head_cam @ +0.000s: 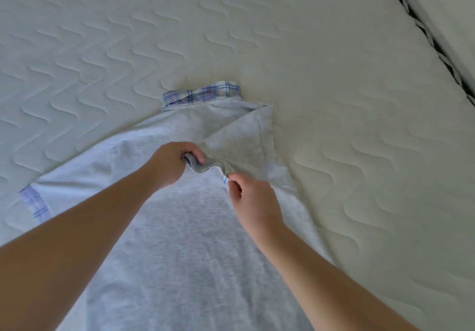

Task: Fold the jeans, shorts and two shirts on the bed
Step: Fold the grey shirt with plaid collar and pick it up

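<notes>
A grey shirt (180,228) with a plaid collar (203,95) is spread back-up on the quilted mattress (334,48), its collar at the far end and its body running toward the camera. The sleeve on the right of the collar (241,138) is folded inward over the back; the other sleeve is laid out flat to the left, its plaid cuff (34,202) seen at the frame's edge. The jeans, shorts and second shirt are not seen in this view.

The cloth is judged to be light, soft jersey: no shape is kept by it, and creases and bunching are easily made. It is best taken at hems, seams and cuff edges, where the layers are thicker and a straight fold line can be drawn.

Below the collar, the edge of the folded sleeve is held by both hands. The left hand (167,163) is curled shut around a bunched roll of the cuff, knuckles up. The right hand (254,202) is set just beside it, thumb and forefinger narrowly pinched on the plaid-lined hem, the remaining fingers tucked under. Both forearms are extended from the near edge, converging over the shirt's back.
</notes>
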### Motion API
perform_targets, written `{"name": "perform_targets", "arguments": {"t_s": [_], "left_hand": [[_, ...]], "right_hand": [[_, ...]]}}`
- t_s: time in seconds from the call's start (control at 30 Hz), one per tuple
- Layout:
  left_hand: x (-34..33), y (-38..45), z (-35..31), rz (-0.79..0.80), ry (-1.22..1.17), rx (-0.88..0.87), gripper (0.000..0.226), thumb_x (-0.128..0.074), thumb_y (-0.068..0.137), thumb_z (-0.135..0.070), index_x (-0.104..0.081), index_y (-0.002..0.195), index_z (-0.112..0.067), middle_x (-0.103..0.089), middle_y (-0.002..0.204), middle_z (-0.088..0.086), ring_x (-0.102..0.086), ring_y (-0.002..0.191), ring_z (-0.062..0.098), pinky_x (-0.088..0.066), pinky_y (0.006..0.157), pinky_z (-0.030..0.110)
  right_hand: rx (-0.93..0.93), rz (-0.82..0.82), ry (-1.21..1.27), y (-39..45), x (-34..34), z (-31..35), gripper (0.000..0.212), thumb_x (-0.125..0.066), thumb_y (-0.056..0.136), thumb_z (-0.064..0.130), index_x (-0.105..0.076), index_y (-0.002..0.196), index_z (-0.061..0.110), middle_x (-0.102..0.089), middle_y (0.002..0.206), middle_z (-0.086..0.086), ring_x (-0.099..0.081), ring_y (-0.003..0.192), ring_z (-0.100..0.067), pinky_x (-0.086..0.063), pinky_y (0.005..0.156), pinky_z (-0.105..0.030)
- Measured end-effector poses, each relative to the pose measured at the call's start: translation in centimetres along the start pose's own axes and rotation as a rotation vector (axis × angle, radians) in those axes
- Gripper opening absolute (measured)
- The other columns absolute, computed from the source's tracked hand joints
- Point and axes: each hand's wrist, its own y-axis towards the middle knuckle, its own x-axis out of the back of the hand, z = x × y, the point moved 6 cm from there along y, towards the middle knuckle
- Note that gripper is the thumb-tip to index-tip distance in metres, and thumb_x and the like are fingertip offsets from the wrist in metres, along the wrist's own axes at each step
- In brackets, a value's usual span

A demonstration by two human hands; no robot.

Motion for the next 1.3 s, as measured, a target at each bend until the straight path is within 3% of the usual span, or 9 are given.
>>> {"name": "perform_targets", "arguments": {"t_s": [0.1, 0.3, 0.43, 0.57, 0.63, 0.73, 0.83, 1.13, 1.3], "left_hand": [[0.3, 0.3, 0.7, -0.056, 0.137, -0.011, 0.062, -0.033, 0.078, 0.021, -0.067, 0.089, -0.030, -0.056, 0.115, -0.004, -0.055, 0.098, 0.015, -0.043, 0.074, 0.022], [-3.6, 5.5, -6.9, -0.051, 0.224, -0.206, 0.033, -0.046, 0.101, -0.015, -0.055, 0.132, -0.015, -0.058, 0.128, 0.007, -0.055, 0.118, 0.025, -0.044, 0.103, 0.042], [-6.0, 9.9, -10.6, 0.036, 0.287, -0.132, 0.040, -0.051, 0.099, -0.043, -0.058, 0.126, -0.014, -0.059, 0.120, 0.006, -0.057, 0.109, 0.025, -0.048, 0.096, 0.043], [-7.0, 12.6, -12.9, 0.157, 0.255, -0.130, 0.038, -0.062, 0.089, -0.055, -0.060, 0.087, -0.017, -0.057, 0.074, -0.005, -0.056, 0.071, 0.015, -0.041, 0.061, 0.025], [-7.6, 13.3, -13.6, 0.277, 0.302, -0.128, 0.031, -0.067, 0.088, -0.048, -0.066, 0.099, -0.019, -0.060, 0.075, -0.007, -0.059, 0.073, 0.014, -0.040, 0.057, 0.022], [-8.3, 13.9, -13.1, 0.411, 0.396, -0.055, 0.055, -0.065, 0.091, -0.039, -0.049, 0.141, -0.022, -0.066, 0.119, 0.004, -0.062, 0.107, 0.024, -0.051, 0.091, 0.034], [-7.4, 15.2, -12.8, 0.268, 0.211, -0.016, 0.053, -0.055, 0.099, -0.034, -0.041, 0.149, -0.022, -0.052, 0.143, 0.005, -0.052, 0.123, 0.025, -0.039, 0.095, 0.027], [-7.5, 14.0, -11.8, -0.004, 0.011, -0.100, 0.039, -0.054, 0.099, -0.019, -0.048, 0.138, -0.019, -0.059, 0.117, 0.000, -0.060, 0.108, 0.024, -0.042, 0.066, 0.013], [-7.2, 6.9, -12.7, -0.361, 0.334, -0.517, 0.033, -0.064, 0.089, -0.017, -0.060, 0.120, -0.009, -0.059, 0.114, 0.013, -0.057, 0.101, 0.030, -0.046, 0.087, 0.044]], "right_hand": [[-0.065, 0.116, -0.052, 0.3, -1.9, -1.4, 0.024, -0.048, 0.101, 0.025, -0.069, 0.111, 0.019, -0.070, 0.080, -0.009, -0.064, 0.076, -0.027, -0.039, 0.064, -0.030], [-0.021, 0.080, -0.040, -0.4, -1.6, -2.8, 0.029, -0.046, 0.100, 0.040, -0.065, 0.114, 0.023, -0.071, 0.097, 0.006, -0.062, 0.091, -0.017, -0.049, 0.083, -0.036], [0.004, 0.018, -0.233, -1.4, -1.0, -4.9, 0.028, -0.054, 0.097, 0.033, -0.066, 0.113, 0.014, -0.069, 0.100, -0.001, -0.062, 0.093, -0.026, -0.049, 0.081, -0.039], [-0.035, 0.035, -0.267, -1.0, -0.6, -6.6, 0.030, -0.059, 0.093, 0.031, -0.064, 0.118, 0.015, -0.065, 0.102, -0.003, -0.061, 0.094, -0.025, -0.048, 0.082, -0.037], [-0.061, 0.035, -0.212, -0.4, -0.5, -6.8, 0.031, -0.058, 0.094, 0.031, -0.063, 0.120, 0.015, -0.064, 0.104, -0.002, -0.060, 0.097, -0.023, -0.048, 0.085, -0.035], [-0.097, 0.002, -0.119, 0.5, -0.2, -7.2, 0.028, -0.059, 0.095, 0.029, -0.064, 0.118, 0.014, -0.064, 0.103, -0.002, -0.061, 0.098, -0.022, -0.047, 0.087, -0.033], [-0.116, -0.078, -0.113, 1.2, 0.6, -7.9, 0.026, -0.063, 0.093, 0.024, -0.066, 0.114, 0.011, -0.067, 0.099, -0.003, -0.063, 0.094, -0.026, -0.048, 0.086, -0.037], [-0.077, -0.007, -0.108, 0.2, 0.5, -9.4, 0.039, -0.060, 0.094, 0.023, -0.058, 0.132, 0.015, -0.061, 0.117, -0.003, -0.056, 0.110, -0.024, -0.043, 0.099, -0.036], [-0.068, -0.091, -0.284, -2.9, 1.8, -10.2, 0.037, -0.067, 0.086, 0.022, -0.062, 0.122, 0.012, -0.061, 0.104, -0.006, -0.060, 0.093, -0.028, -0.048, 0.083, -0.039]]}}
